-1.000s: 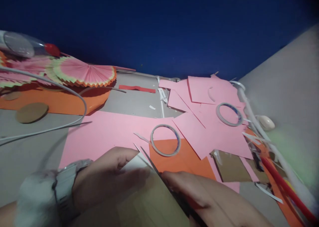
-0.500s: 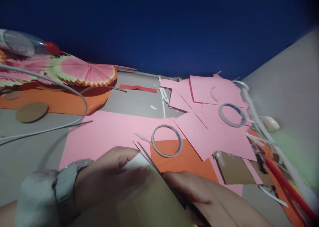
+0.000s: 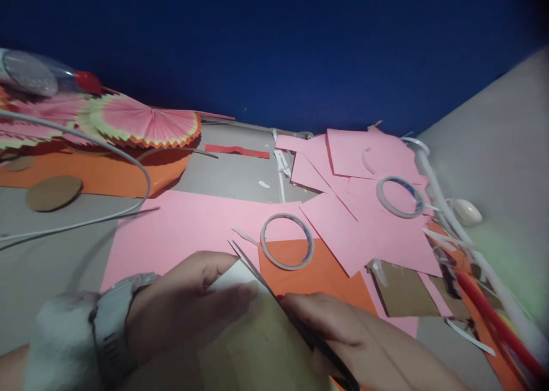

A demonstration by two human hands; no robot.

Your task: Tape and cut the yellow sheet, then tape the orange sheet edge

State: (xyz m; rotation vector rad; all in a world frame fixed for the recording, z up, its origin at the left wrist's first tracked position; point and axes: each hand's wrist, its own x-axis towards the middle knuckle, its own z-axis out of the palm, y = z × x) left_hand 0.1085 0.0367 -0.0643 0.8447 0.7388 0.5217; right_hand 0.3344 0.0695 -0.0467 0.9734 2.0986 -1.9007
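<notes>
My left hand (image 3: pixel 189 305), with a pale watch on its wrist, pinches a tan sheet (image 3: pixel 257 345) between thumb and fingers. A white part (image 3: pixel 235 272) shows at the sheet's upper end. My right hand (image 3: pixel 330 322) is closed around a pair of scissors (image 3: pixel 262 281) with a black handle. The narrow blades lie along the sheet's right edge, their tips slightly apart and pointing up and left past it. My right fingers are partly hidden, and the sheet's lower end runs out of view.
Pink paper (image 3: pixel 189 219) and orange paper (image 3: pixel 326 271) cover the table beyond my hands. Tape rolls (image 3: pixel 264 248) lie on them. Left are pleated paper fans (image 3: pixel 150 125), a cardboard disc (image 3: pixel 54 194) and a looping white cable (image 3: pixel 148 179). Right are cardboard (image 3: pixel 403 294) and a red rod-like object (image 3: pixel 493 316).
The scissors and both hands have shifted very slightly up and left. The blade tips look a little closer together. Everything else stays in place.
</notes>
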